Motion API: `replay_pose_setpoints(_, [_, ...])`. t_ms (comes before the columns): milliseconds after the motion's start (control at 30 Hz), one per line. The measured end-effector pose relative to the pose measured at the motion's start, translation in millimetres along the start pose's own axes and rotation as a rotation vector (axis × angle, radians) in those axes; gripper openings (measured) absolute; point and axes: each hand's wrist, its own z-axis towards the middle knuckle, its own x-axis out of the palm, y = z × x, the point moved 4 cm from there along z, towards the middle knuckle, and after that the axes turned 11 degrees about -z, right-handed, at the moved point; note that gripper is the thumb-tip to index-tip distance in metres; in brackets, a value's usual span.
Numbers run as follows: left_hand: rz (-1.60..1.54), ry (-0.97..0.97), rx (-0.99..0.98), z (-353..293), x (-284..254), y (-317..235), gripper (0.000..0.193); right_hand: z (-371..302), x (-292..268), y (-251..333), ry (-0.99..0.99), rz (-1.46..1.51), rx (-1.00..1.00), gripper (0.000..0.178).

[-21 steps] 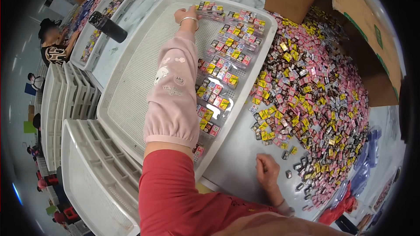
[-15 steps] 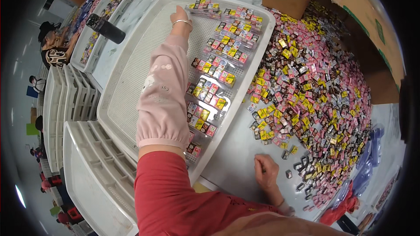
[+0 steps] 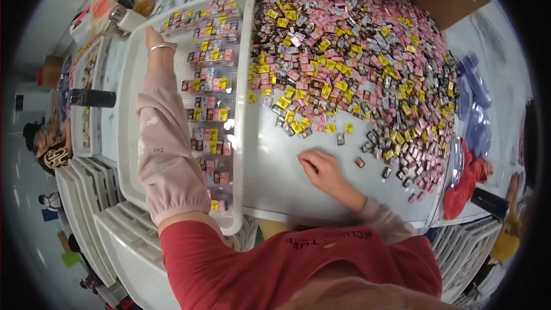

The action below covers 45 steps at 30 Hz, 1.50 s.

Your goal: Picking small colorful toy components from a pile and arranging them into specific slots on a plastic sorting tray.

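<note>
My left arm reaches across a white perforated tray [image 3: 129, 132]. My left hand [image 3: 154, 40] is at the tray's far end, near its rim, with its fingers mostly out of sight. Just right of it lies a clear pack [image 3: 177, 20] of small printed pieces. A column of similar packs [image 3: 209, 85] runs along the tray's right side. My right hand [image 3: 322, 171] rests over the grey tabletop, its fingers curled in; whatever they may hold is hidden. Beyond it spreads a large heap of small pink, black, yellow and white printed pieces [image 3: 350, 69].
A cardboard box [image 3: 459, 11] lies open behind the heap. A black bottle [image 3: 94, 98] and another loaded tray [image 3: 86, 144] are at the left, above stacked white trays [image 3: 86, 212]. Blue plastic [image 3: 477, 120] and a red bag [image 3: 464, 183] lie right. A co-worker [image 3: 49, 143] sits far left.
The whole view has turned and shifted, so the tray now appears further left and straighter. My left hand is still at the tray's far end. My right hand stays curled near the heap.
</note>
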Motion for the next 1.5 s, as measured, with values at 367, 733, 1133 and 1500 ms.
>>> replay_pose_setpoints(367, [-0.227, -0.184, 0.146, -20.6, -36.7, -46.2, 0.083, -14.9, 3.2, 29.6, -0.014, 0.094, -0.092, 0.007])
replay_pose_setpoints(733, [-0.113, 0.042, 0.022, 53.6, -49.3, -66.4, 0.087, -10.8, 3.2, 33.9, -0.002, 0.153, -0.052, 0.007])
replay_pose_setpoints(1133, [1.937, -0.05, 0.799, 38.7, -6.7, -62.0, 0.053, -11.0, 2.5, 24.8, 0.073, 0.095, 0.04, 0.01])
replay_pose_setpoints(1500, [1.96, 0.094, 0.708, 58.3, -25.4, -47.0, 0.062, -6.6, 1.4, 28.9, -0.012, 0.133, -0.027, 0.008])
